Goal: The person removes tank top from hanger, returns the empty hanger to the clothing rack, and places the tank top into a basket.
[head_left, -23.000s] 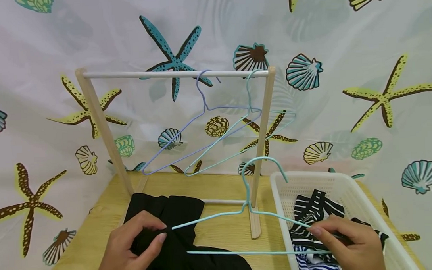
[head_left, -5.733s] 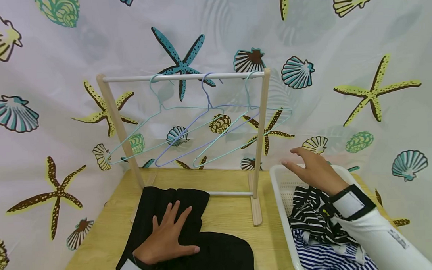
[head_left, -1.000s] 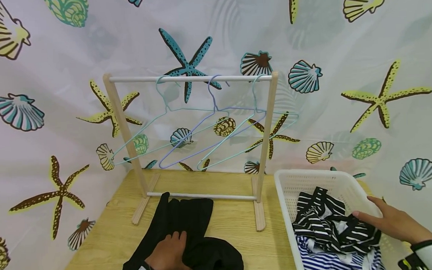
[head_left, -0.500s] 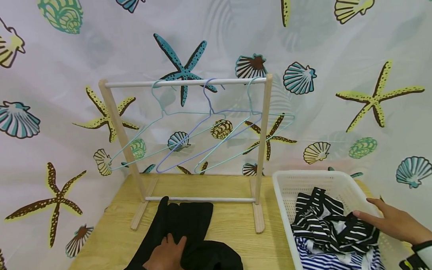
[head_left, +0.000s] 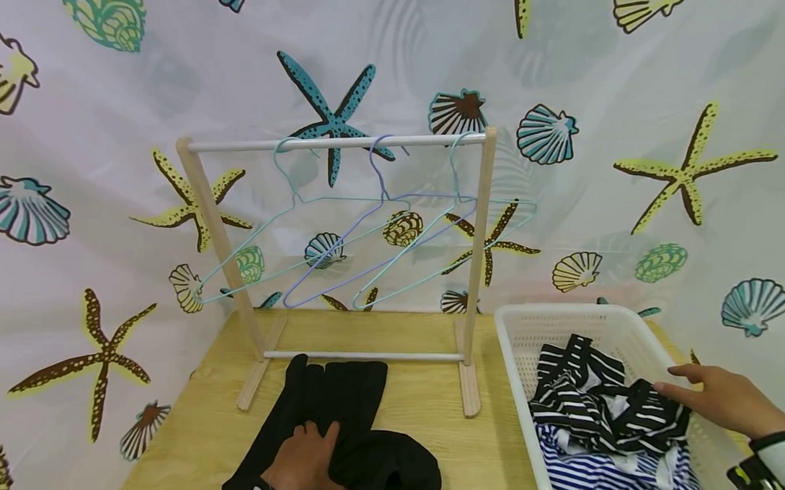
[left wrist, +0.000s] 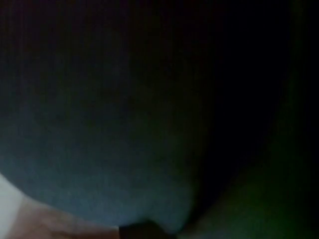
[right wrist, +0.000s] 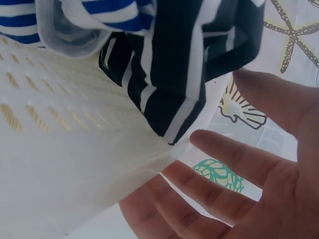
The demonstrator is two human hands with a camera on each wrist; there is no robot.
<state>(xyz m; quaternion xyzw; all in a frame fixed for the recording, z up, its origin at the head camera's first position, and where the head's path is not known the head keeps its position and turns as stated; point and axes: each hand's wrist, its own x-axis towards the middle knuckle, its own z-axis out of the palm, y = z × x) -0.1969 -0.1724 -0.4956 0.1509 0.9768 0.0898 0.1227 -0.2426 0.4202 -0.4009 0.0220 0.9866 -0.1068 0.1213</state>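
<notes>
My left hand [head_left: 304, 461] rests on a black garment [head_left: 348, 391] lying bunched on the table, its fingers pointing forward over the cloth. Dark fabric [left wrist: 99, 124] fills most of the left wrist view. At the far right, my right hand [head_left: 725, 401] is beside the white plastic basket [head_left: 512, 374]. In the right wrist view its extended fingers [right wrist: 239, 157] lie along the outside of the basket wall, with the thumb near the rim. Inside lie a black-and-white striped garment [head_left: 589, 404] and a blue-and-white striped one [head_left: 608, 475].
A small wooden rack with a white top bar [head_left: 337, 143] stands behind the black garment. From it hang a teal hanger [head_left: 295, 199], a purple hanger [head_left: 383, 196] and another teal hanger [head_left: 457, 195]. A shell-patterned curtain [head_left: 386, 50] closes off the back.
The teal hanger both hands held at first now hangs at the rack's left. My right hand has moved from above the basket to its right side; over the last second both hands barely move.
</notes>
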